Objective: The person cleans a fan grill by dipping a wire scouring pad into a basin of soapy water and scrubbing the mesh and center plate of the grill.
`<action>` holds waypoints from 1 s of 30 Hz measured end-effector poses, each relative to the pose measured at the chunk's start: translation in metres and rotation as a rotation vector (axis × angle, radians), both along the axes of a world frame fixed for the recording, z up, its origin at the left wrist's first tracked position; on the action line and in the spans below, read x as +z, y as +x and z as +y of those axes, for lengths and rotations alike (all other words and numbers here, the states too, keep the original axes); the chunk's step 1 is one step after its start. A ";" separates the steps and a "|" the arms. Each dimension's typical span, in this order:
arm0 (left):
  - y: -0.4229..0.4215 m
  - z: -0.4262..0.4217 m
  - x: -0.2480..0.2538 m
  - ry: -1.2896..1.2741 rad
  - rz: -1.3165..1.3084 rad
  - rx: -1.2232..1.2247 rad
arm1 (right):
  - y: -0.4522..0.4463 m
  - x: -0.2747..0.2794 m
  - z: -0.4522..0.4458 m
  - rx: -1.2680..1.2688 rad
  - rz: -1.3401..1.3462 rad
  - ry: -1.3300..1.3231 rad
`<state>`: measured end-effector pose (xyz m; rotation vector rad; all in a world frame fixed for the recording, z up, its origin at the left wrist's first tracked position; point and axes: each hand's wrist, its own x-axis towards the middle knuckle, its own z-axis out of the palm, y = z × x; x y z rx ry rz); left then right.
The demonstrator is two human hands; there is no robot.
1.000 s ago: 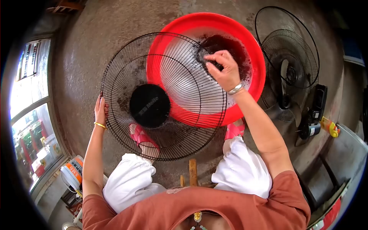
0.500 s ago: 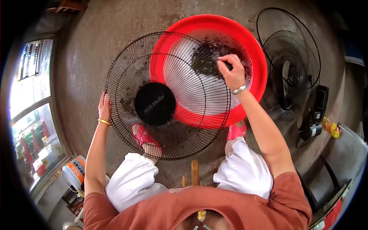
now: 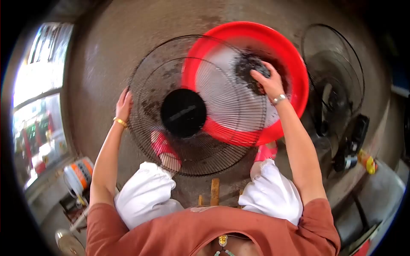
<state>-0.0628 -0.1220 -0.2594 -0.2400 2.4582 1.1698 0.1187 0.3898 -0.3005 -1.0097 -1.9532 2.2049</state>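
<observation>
A round black wire fan grille (image 3: 183, 113) with a solid dark centre is held up over the floor, its right part overlapping a red basin (image 3: 301, 81) of foamy water. My left hand (image 3: 124, 104) is closed on the grille's left rim. Over the basin, my right hand (image 3: 270, 81) has its fingers curled around a dark, wet, mesh-like scrubber (image 3: 252, 70), beside the grille's upper right edge. Blur hides the scrubber's exact shape.
On the right stand a fan with a dark rear grille (image 3: 335, 81) and a loose black ring (image 3: 362, 68). A white and orange bucket (image 3: 79, 176) is at lower left, near a glass door (image 3: 38, 123). Pink shoes (image 3: 265, 152) are below the basin.
The whole view has shifted, so basin and grille appear further right. My right hand has moved down and its fingers now spread more widely over the dark scrubber. My left hand keeps its hold.
</observation>
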 end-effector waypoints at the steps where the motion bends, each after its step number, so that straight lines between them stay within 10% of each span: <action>1: 0.002 -0.005 0.003 -0.002 0.016 -0.011 | 0.002 0.007 -0.006 -0.023 -0.081 -0.057; 13: 0.130 -0.009 0.003 0.617 -0.549 0.469 | 0.024 -0.006 -0.015 -0.489 0.164 0.026; 17: 0.121 0.009 -0.003 0.462 -0.219 0.482 | 0.029 -0.022 -0.012 -0.477 0.152 0.028; 23: 0.081 -0.005 -0.024 0.223 0.006 0.532 | 0.034 -0.059 0.028 -0.077 -0.066 1.135; 27: 0.061 -0.017 -0.016 0.161 0.059 0.457 | 0.034 -0.056 0.041 0.409 -0.450 0.972; 30: 0.052 -0.027 -0.023 0.225 0.101 0.464 | 0.031 -0.035 0.036 0.157 -0.170 0.748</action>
